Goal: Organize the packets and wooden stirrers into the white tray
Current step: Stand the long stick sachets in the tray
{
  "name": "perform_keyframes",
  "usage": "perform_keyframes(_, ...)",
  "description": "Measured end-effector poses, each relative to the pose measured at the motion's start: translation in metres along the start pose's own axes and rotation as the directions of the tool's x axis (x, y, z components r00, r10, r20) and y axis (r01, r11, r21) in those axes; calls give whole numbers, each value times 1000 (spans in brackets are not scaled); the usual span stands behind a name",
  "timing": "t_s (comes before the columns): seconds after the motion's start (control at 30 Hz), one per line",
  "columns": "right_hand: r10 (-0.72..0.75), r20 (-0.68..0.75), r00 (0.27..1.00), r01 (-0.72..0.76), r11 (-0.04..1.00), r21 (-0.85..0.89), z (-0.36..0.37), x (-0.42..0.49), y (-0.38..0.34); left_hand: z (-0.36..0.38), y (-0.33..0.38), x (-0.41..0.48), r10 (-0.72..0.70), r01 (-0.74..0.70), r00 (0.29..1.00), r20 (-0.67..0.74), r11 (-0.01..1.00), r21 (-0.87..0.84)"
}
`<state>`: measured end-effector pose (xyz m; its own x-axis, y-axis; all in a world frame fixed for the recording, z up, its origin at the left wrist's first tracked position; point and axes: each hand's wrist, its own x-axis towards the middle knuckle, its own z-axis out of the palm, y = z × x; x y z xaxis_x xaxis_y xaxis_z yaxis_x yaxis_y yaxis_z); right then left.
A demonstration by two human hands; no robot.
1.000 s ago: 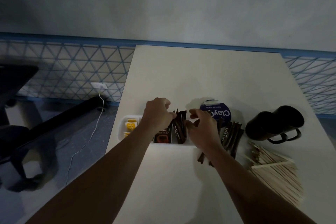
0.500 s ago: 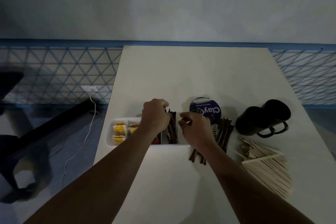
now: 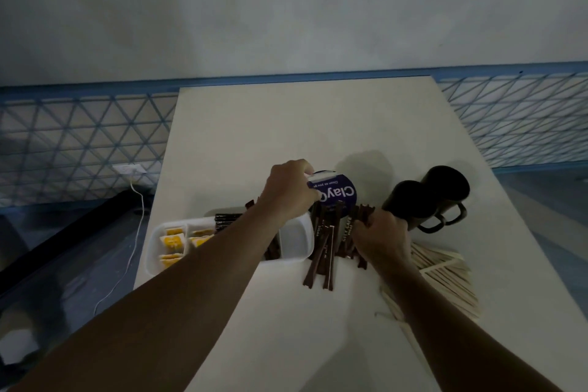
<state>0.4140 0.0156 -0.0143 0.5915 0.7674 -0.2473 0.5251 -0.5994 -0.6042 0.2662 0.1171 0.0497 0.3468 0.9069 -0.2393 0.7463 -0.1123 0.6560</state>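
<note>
Beside the white tray (image 3: pixel 297 253), my right hand (image 3: pixel 380 234) closes round a bunch of brown stick packets (image 3: pixel 346 229) lying loose on the table. My left hand (image 3: pixel 289 191) curls over the tray's far corner; I cannot tell if it holds anything. Best to square the ends, lift clear of the rim and lay them lengthwise. The wooden stirrers (image 3: pixel 445 277) wait at right.

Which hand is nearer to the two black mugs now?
Right. The right hand, holding brown stick packets, is just beside the nearer black mug; the left hand is farther left, at the round blue tub.
</note>
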Motion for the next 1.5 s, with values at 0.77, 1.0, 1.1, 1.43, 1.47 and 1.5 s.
perform_keyframes(0.77, 100, 74, 992, -91, 989, -116, 31, 31, 30, 88, 11, 62, -361, 249, 904, 228, 879, 407)
perform_keyframes(1.0, 76, 94, 993, -65, 992, -112, 37, 37, 35, 106, 5, 68, -314, 206, 922, 227, 894, 398)
perform_keyframes(1.1, 67, 99, 993, -57, 993, -99, 39, 39, 37, 110, 5, 69, -273, 170, 937, 217, 900, 401)
perform_keyframes(1.43, 3, 153, 988, 21, 988, -154, 34, 36, 38, 108, 7, 65, -243, 181, 942, 230, 948, 261)
perform_keyframes(1.47, -22, 168, 986, 52, 982, -180, 34, 36, 38, 107, 6, 66, -228, 173, 946, 231, 957, 235)
perform_keyframes(1.5, -42, 178, 983, 78, 977, -200, 33, 35, 38, 105, 7, 66, -209, 161, 951, 230, 964, 212)
